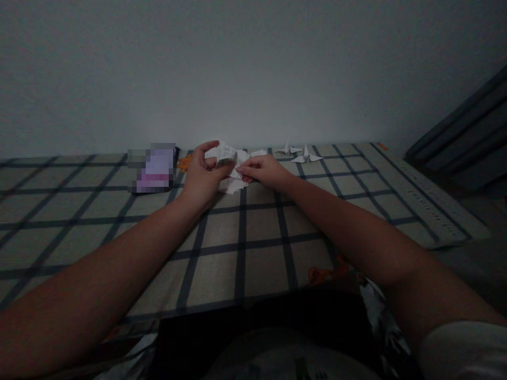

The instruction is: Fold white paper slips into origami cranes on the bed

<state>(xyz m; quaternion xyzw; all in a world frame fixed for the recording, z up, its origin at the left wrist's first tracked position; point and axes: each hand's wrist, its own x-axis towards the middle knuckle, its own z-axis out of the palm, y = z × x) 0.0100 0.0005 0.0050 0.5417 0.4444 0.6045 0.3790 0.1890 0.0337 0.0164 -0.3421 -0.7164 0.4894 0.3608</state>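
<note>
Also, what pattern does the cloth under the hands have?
Dark stripes crossing on a pale cloth, seen in the head view.

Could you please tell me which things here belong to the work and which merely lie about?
In the work:
curled white paper piece in the left hand
white paper sheets nearby
likely two white folded-paper cranes

Apparently lying about:
flat purple rectangular object

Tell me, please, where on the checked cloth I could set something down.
Bare checked cloth lies between the forearms, left of the purple-faced item, and right of the two paper cranes. It is crowded around the left hand and right hand, with white paper between them.
</note>
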